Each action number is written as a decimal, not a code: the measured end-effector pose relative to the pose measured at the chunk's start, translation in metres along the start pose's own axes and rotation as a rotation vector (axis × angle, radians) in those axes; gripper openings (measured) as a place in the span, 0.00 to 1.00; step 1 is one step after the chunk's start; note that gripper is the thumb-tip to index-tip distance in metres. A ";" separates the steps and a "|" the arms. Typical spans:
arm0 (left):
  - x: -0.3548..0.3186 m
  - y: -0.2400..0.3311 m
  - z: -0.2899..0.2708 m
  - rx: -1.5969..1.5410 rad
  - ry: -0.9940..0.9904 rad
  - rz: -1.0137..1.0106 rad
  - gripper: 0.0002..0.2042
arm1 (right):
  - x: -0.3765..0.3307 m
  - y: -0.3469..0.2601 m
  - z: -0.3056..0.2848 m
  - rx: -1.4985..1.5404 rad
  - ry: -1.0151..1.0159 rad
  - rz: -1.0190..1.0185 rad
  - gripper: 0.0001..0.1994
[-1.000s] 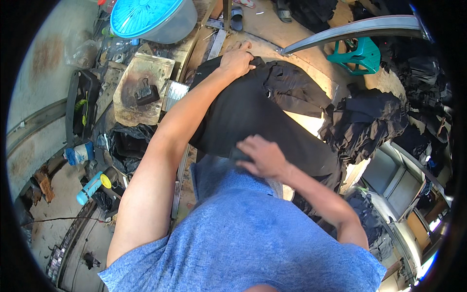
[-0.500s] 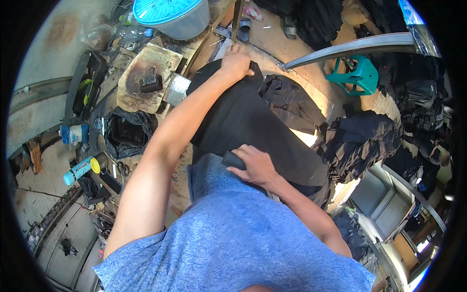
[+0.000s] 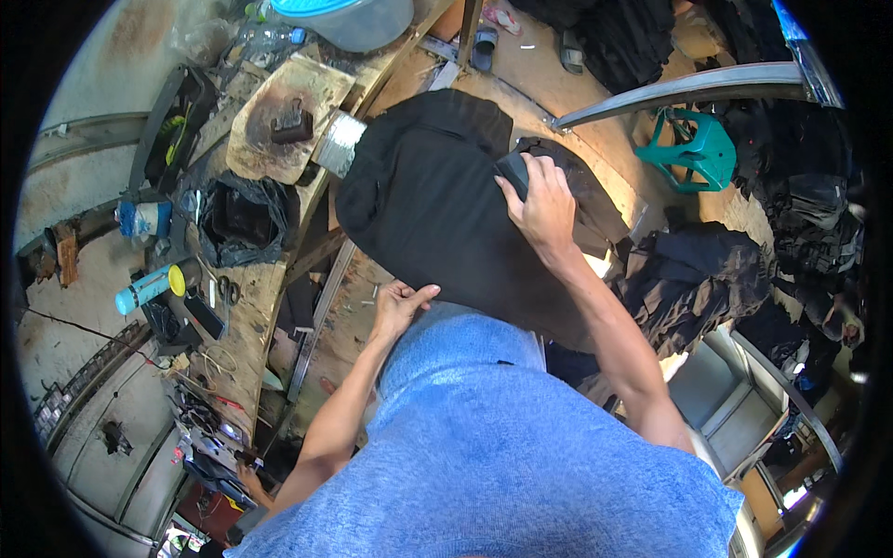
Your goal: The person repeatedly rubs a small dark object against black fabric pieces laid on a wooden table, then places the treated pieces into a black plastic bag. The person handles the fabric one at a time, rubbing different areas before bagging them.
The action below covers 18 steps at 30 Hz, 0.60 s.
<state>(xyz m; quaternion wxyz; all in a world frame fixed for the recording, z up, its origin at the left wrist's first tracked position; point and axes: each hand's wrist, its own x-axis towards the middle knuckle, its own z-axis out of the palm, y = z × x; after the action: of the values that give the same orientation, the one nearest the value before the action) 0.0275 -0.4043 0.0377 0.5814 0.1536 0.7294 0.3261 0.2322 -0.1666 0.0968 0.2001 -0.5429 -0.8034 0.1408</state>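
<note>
A large piece of black cloth [image 3: 446, 205] is spread in front of me, its near edge close to my waist. My left hand [image 3: 400, 307] is closed on that near edge, thumb pointing right. Over the cloth's right part, my right hand [image 3: 546, 200] grips a small dark block [image 3: 513, 174], which is against or just above the fabric. Whether it is a brush or a solid block, I cannot tell. Under the far right side shows another dark, wrinkled garment [image 3: 581, 186].
On the left, a wooden workbench [image 3: 246, 321] carries a stained board [image 3: 256, 153], a black bag-lined container [image 3: 244, 223], scissors [image 3: 227, 289] and a light-blue bottle [image 3: 144, 293]. A clear tub [image 3: 372, 26] stands beyond. To the right are heaped dark clothes [image 3: 693, 288] and a green stool [image 3: 693, 153].
My left hand has come back from the cloth's far edge to its near edge. My right hand has moved the dark block away from my waist, out over the cloth.
</note>
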 end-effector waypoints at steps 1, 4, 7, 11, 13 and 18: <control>-0.001 -0.004 -0.005 0.015 -0.008 -0.004 0.21 | -0.005 -0.009 0.002 0.009 -0.082 0.052 0.26; -0.002 -0.006 -0.012 0.029 -0.017 0.000 0.21 | -0.054 -0.046 -0.002 0.014 -0.216 0.082 0.26; -0.004 0.001 -0.011 0.124 -0.031 0.008 0.23 | -0.088 -0.052 -0.016 0.128 -0.366 -0.095 0.27; 0.004 0.009 -0.014 0.144 -0.118 -0.008 0.20 | -0.050 -0.020 -0.015 0.202 -0.311 -0.135 0.27; 0.007 0.010 -0.018 0.146 -0.135 -0.021 0.19 | -0.023 -0.017 -0.007 0.099 -0.151 0.002 0.26; 0.011 0.020 -0.009 0.000 -0.198 -0.038 0.17 | -0.039 -0.067 -0.020 0.027 -0.373 0.087 0.30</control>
<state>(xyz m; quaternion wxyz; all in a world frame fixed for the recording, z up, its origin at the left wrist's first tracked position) 0.0127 -0.3853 0.0438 0.6567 0.1713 0.6712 0.2983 0.1995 -0.2274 0.1379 0.0488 -0.5391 -0.8002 0.2580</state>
